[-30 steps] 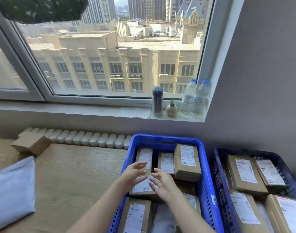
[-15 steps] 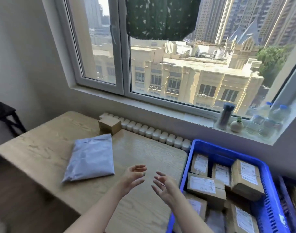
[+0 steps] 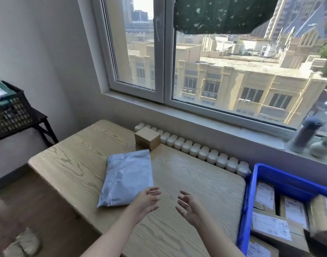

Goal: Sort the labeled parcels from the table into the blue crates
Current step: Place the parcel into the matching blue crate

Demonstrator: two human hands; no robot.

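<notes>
Left hand [image 3: 146,201] and right hand [image 3: 188,206] are both empty, fingers loosely spread, palms facing, over the tabletop [image 3: 186,182]. Two parcels are on it: a mailer [image 3: 127,179] just beside the left hand, and a box [image 3: 147,138] behind it. The crate [image 3: 281,175] at right holds labeled parcels. The paired palms suit a two-handed lift of the floppy mailer, likely next.

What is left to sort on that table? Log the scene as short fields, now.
surface: wooden table, two parcels on it
parcel 1: grey mailing bag, lying flat
parcel 2: small cardboard box, behind the bag near the far edge
bin: blue crate right of the table, holding labelled boxes
left hand: open, empty, by the bag's near right corner
right hand: open, empty, between bag and crate
other: grey flask on the windowsill
</notes>
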